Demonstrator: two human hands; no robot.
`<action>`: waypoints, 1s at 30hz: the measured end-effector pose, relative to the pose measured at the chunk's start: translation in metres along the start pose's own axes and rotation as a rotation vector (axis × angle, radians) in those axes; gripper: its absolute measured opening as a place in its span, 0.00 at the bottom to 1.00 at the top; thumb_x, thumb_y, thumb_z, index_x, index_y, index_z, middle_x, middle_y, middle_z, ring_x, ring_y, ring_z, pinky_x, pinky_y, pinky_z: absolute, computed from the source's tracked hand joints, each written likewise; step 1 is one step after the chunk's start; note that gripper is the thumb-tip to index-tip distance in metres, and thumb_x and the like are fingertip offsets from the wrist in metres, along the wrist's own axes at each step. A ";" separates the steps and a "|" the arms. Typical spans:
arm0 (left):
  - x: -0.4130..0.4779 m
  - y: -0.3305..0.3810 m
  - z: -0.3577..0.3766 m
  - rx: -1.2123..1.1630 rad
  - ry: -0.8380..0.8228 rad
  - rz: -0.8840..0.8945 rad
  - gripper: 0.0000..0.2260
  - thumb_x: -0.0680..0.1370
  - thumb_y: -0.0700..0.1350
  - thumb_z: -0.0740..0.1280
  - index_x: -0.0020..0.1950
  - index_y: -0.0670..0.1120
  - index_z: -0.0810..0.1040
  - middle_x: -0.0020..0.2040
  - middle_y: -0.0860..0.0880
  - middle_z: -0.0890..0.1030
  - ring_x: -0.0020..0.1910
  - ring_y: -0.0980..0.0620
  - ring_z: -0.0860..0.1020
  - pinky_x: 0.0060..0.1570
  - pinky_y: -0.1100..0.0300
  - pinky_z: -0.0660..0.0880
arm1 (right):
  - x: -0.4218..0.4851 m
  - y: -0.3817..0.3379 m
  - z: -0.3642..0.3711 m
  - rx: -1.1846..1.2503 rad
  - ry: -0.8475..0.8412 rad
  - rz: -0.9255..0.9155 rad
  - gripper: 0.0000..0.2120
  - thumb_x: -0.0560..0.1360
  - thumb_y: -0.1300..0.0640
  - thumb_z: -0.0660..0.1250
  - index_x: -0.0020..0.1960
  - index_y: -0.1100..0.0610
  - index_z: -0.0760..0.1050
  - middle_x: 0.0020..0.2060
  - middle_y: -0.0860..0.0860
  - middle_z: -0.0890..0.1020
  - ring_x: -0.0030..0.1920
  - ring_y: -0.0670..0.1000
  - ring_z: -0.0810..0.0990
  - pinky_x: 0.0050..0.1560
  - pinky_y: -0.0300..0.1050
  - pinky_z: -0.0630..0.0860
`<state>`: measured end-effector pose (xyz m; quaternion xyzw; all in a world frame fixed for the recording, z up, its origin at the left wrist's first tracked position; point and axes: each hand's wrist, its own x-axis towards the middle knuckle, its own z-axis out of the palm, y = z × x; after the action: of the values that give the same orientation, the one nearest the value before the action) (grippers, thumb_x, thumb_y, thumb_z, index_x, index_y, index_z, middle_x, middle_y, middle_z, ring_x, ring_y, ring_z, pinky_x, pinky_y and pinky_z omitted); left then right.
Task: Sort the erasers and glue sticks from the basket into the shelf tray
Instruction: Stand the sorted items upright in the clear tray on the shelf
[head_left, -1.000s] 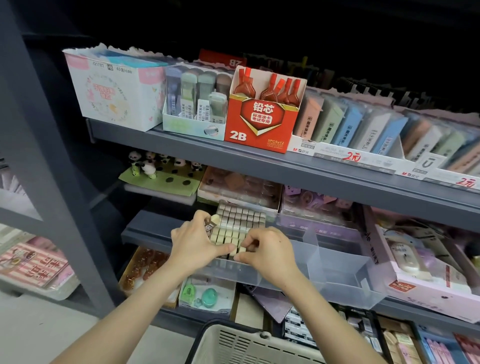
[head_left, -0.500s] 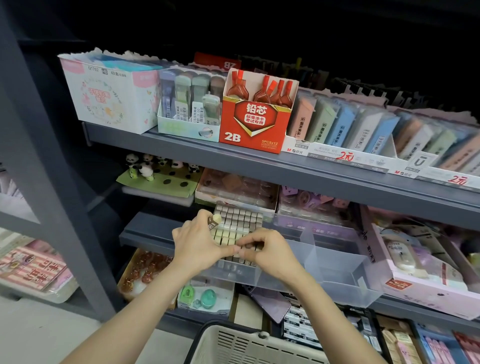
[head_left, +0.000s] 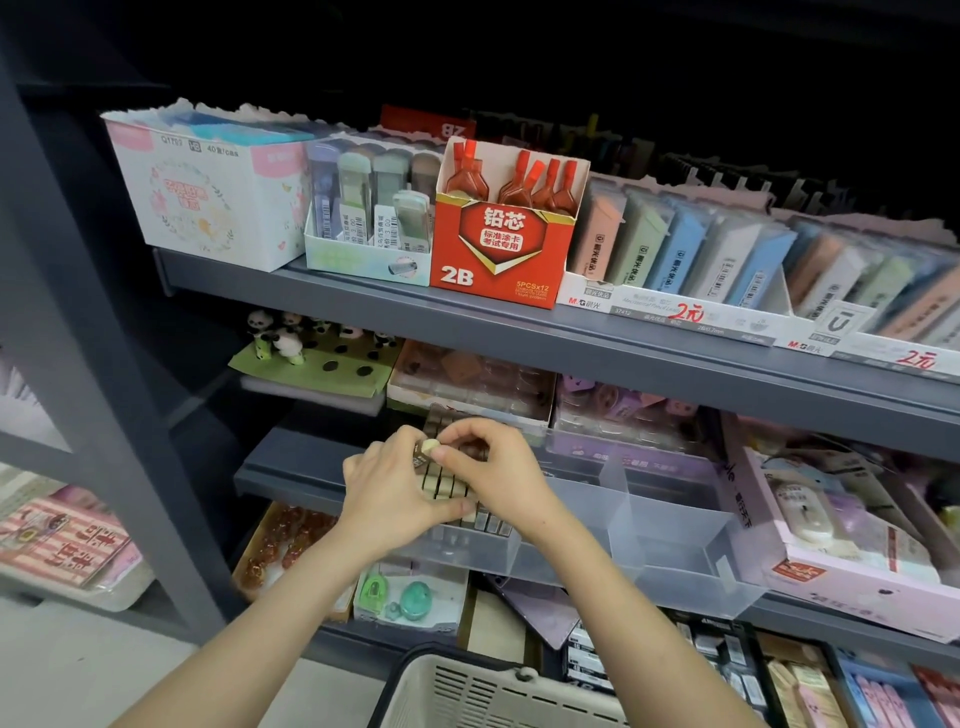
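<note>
I have both hands up at the clear shelf tray (head_left: 618, 509), which sits on the grey shelf (head_left: 291, 467) at about chest level. The left hand (head_left: 389, 493) holds a small eraser (head_left: 429, 447) at its dark wrapped end. The right hand (head_left: 498, 467) has its fingers (head_left: 460, 431) curled over, thumb and forefinger pinching the pale tip. I judge it an eraser rather than a glue stick, but it is small and partly covered, so I can't be certain.

Two hands on one small piece makes sense to me. The packed erasers (head_left: 491, 521) stand upright in tight rows in the tray's left compartment, so a new one has to be turned and lined up before it will slip into a gap. The left hand's lower fingers rest against the front of the rows, probably to stop them tipping. I can't see which gap the piece is meant for, because the hands cover that part of the rows.

The basket (head_left: 467, 691) sits just below my forearms, within easy reach for the next piece. Its contents are out of view.
</note>
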<state>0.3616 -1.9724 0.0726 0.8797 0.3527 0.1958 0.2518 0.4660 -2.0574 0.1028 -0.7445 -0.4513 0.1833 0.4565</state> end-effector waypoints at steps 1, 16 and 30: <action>0.000 0.000 0.000 0.005 -0.002 0.005 0.32 0.63 0.66 0.72 0.59 0.51 0.67 0.53 0.54 0.74 0.55 0.52 0.71 0.53 0.56 0.59 | 0.000 0.000 0.001 -0.005 -0.012 -0.003 0.02 0.74 0.54 0.70 0.45 0.49 0.77 0.40 0.41 0.79 0.42 0.40 0.76 0.50 0.41 0.75; -0.003 0.001 -0.004 -0.036 -0.050 0.067 0.13 0.67 0.62 0.72 0.44 0.60 0.73 0.49 0.56 0.71 0.55 0.54 0.69 0.59 0.55 0.58 | -0.041 0.023 -0.038 -0.267 0.181 -0.027 0.06 0.74 0.60 0.67 0.47 0.55 0.82 0.38 0.46 0.81 0.35 0.42 0.74 0.40 0.33 0.71; -0.005 0.001 -0.003 -0.044 -0.045 0.073 0.13 0.67 0.62 0.72 0.45 0.60 0.74 0.49 0.57 0.71 0.55 0.54 0.68 0.57 0.57 0.57 | -0.039 0.013 -0.030 -0.505 -0.178 -0.053 0.08 0.75 0.55 0.69 0.52 0.54 0.83 0.48 0.47 0.84 0.48 0.46 0.78 0.51 0.35 0.70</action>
<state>0.3570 -1.9757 0.0751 0.8905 0.3100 0.1927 0.2716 0.4723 -2.1077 0.1018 -0.8036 -0.5404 0.1180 0.2195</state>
